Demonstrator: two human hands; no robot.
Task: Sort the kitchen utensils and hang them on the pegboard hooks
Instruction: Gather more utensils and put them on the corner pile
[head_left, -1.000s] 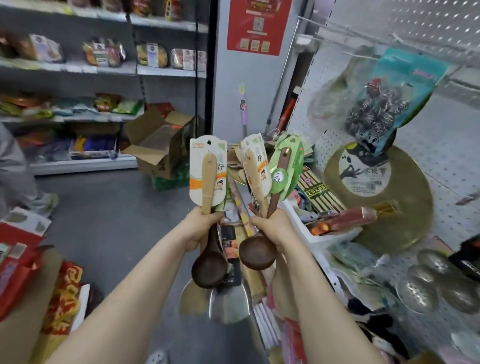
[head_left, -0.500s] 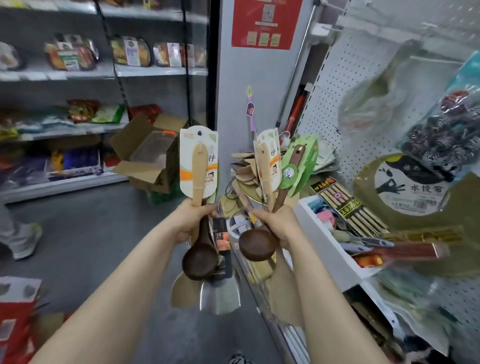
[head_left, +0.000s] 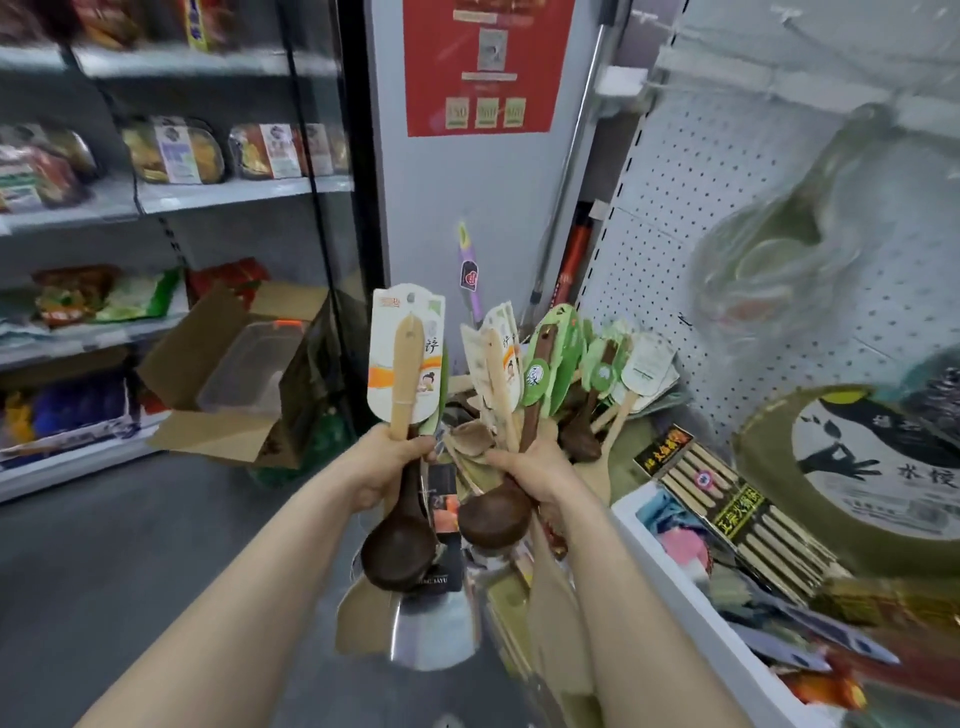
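Right hand (head_left: 535, 470) nearer shelf-edge spoon pile (head_left: 608, 384)

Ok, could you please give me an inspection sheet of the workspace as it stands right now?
Surface: no worktable; white pegboard on the right, its hooks too blurred to check.
Job's things: carded utensils held up in both hands; more carded spoons piled behind them.
Clutter: white bin holding chopstick packs and mixed goods.
Hands: left hand grips a bundle with a dark ladle and steel spatula; right hand grips a second ladle and a pale spoon.
Cables: nothing seen.
Surroundings: open cardboard box on the floor; food shelves on the left.
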